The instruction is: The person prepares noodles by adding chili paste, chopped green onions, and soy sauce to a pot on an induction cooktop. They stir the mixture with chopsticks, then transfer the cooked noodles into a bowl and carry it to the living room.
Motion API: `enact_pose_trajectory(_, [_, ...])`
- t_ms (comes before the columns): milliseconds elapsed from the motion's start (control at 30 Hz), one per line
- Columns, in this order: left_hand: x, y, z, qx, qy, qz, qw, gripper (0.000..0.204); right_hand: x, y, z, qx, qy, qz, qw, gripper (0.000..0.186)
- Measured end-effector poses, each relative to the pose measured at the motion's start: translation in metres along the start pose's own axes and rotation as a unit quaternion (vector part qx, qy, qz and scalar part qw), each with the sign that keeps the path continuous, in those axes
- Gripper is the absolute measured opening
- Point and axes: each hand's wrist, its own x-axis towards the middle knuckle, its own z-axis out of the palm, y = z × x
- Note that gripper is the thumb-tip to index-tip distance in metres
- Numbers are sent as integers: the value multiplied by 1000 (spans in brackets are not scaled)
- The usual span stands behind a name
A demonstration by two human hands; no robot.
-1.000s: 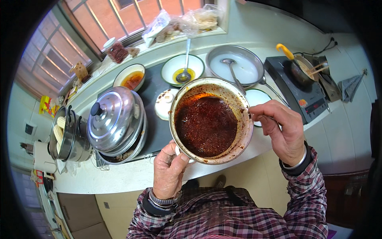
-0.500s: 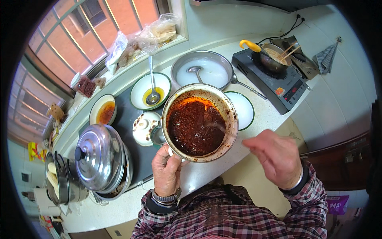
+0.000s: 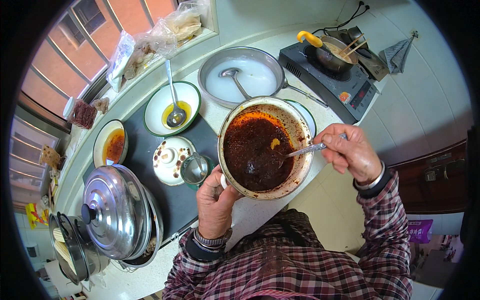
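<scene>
My left hand (image 3: 216, 207) is closed round the handle of a cream enamel pot (image 3: 300, 172), holding it up in front of me, tilted so its inside shows. Dark red chili sauce (image 3: 252, 160) with oil at its edge lies in it, and a small yellow lump sits on the surface. Pinched in my right hand (image 3: 354, 154) is the handle of a metal spoon (image 3: 311, 148), whose bowl is sunk out of sight in the sauce. A spotted white lid (image 3: 164, 156) and a glass jar (image 3: 192, 172) with a spoon in it stand left of the pot.
Behind the pot is a metal basin (image 3: 204, 85) of whitish liquid with a ladle. A bowl (image 3: 150, 107) with yellow oil and a ladle, a bowl (image 3: 97, 145) of reddish oil and a lidded steel pot (image 3: 107, 210) stand left. An induction cooker (image 3: 332, 82) carries a saucepan.
My right hand, apart from the pot with no spoon visible in it before, now grips the spoon dipped into the sauce. A yellow lump now shows on the sauce. My view has shifted slightly.
</scene>
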Motion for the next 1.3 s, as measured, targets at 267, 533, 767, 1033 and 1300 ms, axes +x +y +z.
enact_pose_trajectory(267, [1,-5,16,-25,7,-23,999,6,-6,-11,36,-213,16,-279,936,11])
enact_pose_trajectory(533, [10,-7,32,43,59,47,996,9,-7,-47,1,-530,50,-480,697,5])
enact_pose_trajectory(767, [19,-27,53,47,71,84,993,11,24,-62,-67,-224,-71,-53,971,20])
enact_pose_trajectory(1033, [25,-52,86,-34,55,53,996,11,24,1,-83,68,-89,34,993,24])
enact_pose_trajectory(1300, [33,-64,115,-60,23,42,997,12,21,-7,-105,-172,-33,-294,940,19])
